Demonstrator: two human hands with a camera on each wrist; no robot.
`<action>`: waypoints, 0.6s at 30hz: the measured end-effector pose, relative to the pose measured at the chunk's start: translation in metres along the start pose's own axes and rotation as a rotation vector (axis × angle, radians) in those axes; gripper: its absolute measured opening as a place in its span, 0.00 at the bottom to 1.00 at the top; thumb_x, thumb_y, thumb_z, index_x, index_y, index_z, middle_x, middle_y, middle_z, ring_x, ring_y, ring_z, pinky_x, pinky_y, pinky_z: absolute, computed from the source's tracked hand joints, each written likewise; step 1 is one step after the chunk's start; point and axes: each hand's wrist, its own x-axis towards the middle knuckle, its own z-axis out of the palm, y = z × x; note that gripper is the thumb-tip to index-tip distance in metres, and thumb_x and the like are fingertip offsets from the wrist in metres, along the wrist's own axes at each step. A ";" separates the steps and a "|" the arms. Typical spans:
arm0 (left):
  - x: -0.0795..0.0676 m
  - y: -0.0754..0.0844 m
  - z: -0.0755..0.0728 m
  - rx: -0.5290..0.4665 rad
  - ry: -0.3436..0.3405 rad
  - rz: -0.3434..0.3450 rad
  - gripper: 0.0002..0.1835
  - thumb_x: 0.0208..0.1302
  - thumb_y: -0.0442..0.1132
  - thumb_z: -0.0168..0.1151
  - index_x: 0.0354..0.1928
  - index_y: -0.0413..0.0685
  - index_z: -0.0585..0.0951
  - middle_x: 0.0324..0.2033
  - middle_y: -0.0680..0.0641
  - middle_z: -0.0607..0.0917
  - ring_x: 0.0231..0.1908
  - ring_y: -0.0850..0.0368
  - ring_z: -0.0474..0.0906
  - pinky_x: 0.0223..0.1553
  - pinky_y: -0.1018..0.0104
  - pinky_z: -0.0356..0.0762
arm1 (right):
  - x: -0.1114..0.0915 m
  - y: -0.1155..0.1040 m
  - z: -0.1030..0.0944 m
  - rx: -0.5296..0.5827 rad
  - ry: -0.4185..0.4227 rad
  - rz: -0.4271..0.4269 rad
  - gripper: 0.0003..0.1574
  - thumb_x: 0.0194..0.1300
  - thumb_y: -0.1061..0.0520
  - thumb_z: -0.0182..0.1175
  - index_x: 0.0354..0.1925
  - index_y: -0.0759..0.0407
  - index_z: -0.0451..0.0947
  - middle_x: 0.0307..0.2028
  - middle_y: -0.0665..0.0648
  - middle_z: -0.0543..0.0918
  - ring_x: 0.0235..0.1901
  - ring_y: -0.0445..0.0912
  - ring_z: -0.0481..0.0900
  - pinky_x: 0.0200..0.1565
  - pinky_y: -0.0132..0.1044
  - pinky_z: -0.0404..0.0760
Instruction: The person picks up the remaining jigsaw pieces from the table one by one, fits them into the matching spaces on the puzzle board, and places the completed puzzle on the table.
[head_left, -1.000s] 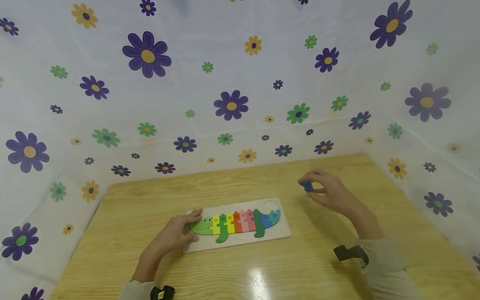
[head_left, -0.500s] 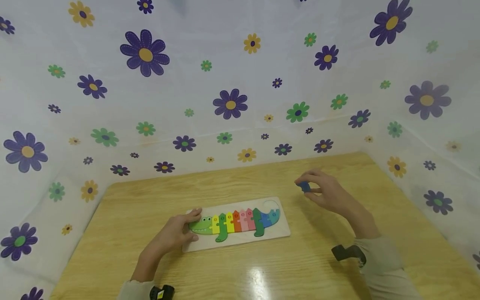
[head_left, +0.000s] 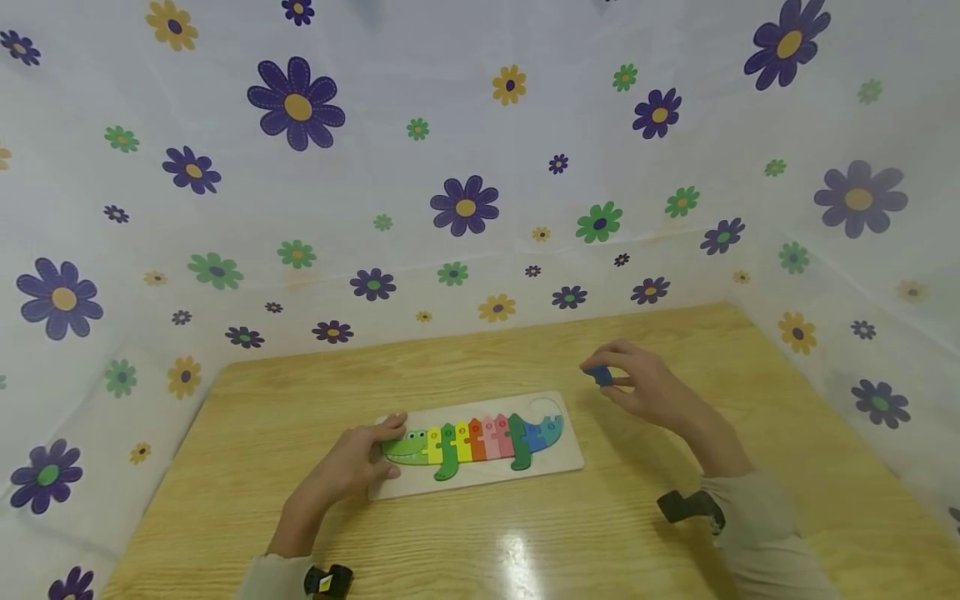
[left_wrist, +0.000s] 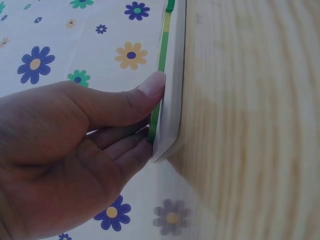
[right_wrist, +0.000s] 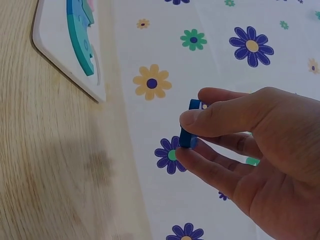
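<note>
A pale wooden puzzle board [head_left: 480, 486] with a colourful crocodile lies on the table. My left hand [head_left: 347, 463] holds its left end, fingers and thumb spread around the green head piece [head_left: 405, 450]. In the left wrist view, the thumb [left_wrist: 150, 87] touches the green edge and the other fingertips meet the board's end. My right hand [head_left: 645, 385] pinches a small dark-blue puzzle piece [head_left: 600, 375] above the table, right of the board. The right wrist view shows the piece [right_wrist: 186, 136] edge-on between thumb and fingers. Near the crocodile's tail, a curled outline [head_left: 545, 407] shows bare wood.
Light wood-grain table [head_left: 450, 542] surrounds the board. A white flower-print cloth [head_left: 420, 175] hangs behind and along both sides of it. Dark wrist devices [head_left: 327, 582] sit at both sleeves.
My right hand has moved slightly left towards the board's tail end, with the blue puzzle piece in its fingers and tilting a little. The left hand stays at the board's left end.
</note>
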 end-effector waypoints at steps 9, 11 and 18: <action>0.001 0.000 0.000 0.000 -0.006 -0.003 0.33 0.58 0.26 0.73 0.67 0.32 0.75 0.74 0.41 0.67 0.76 0.43 0.58 0.74 0.47 0.56 | 0.002 -0.005 0.005 0.009 -0.012 0.002 0.24 0.60 0.79 0.66 0.52 0.62 0.83 0.51 0.63 0.81 0.51 0.61 0.82 0.47 0.50 0.89; 0.001 0.000 0.000 0.003 -0.004 0.003 0.33 0.58 0.26 0.73 0.67 0.31 0.75 0.74 0.40 0.67 0.75 0.42 0.58 0.74 0.46 0.57 | 0.003 -0.006 0.006 0.014 -0.010 -0.011 0.24 0.59 0.79 0.65 0.52 0.63 0.83 0.51 0.63 0.81 0.51 0.61 0.82 0.46 0.51 0.89; 0.000 0.001 0.000 -0.008 -0.003 -0.008 0.33 0.58 0.26 0.73 0.67 0.32 0.75 0.74 0.41 0.67 0.76 0.43 0.58 0.74 0.47 0.56 | 0.006 -0.006 0.011 -0.006 -0.004 -0.022 0.25 0.58 0.78 0.67 0.52 0.61 0.84 0.51 0.61 0.81 0.52 0.59 0.82 0.48 0.51 0.88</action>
